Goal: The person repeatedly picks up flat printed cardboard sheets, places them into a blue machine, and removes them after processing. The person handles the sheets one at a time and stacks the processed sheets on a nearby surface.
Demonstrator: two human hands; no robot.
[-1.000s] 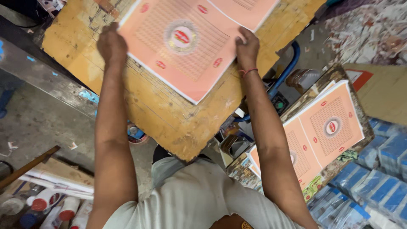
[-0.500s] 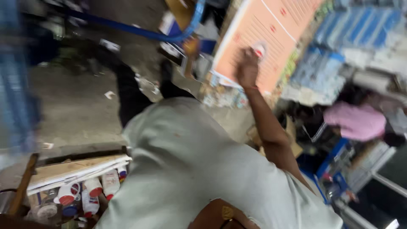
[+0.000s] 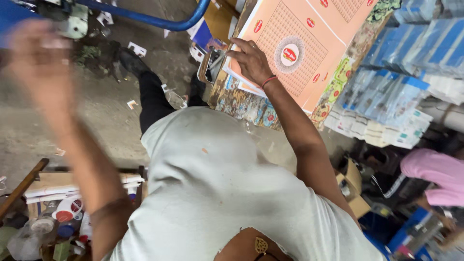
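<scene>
Fingers of the right hand (image 3: 251, 60) lie spread and flat on the near corner of a stack of peach-coloured printed card sheets (image 3: 309, 46), pressing down on the top sheet rather than closing round it; a red thread band circles that wrist. Those sheets, each with a round red-and-white emblem at the centre and small red ovals about it, rest on a worn, paint-marked wooden table (image 3: 241, 104) at the upper middle of the view, their near edges fanned slightly under the fingertips. Beyond the table, to the right, stand piles of blue-and-white wrapped bundles (image 3: 396, 92). A blue metal tube (image 3: 159, 21) curves across the top, above a grey concrete floor (image 3: 38, 135) littered with paper scraps. Lower left, a wooden crate (image 3: 72, 186) holds bottles with red labels. The left hand (image 3: 41, 63) is raised in the air at upper left, blurred, apparently open and holding nothing, well apart from the stack. As a judgement, the step in hand is separating one sheet from the pile; lifting it calls for the fingertips to catch only the top edge.
</scene>
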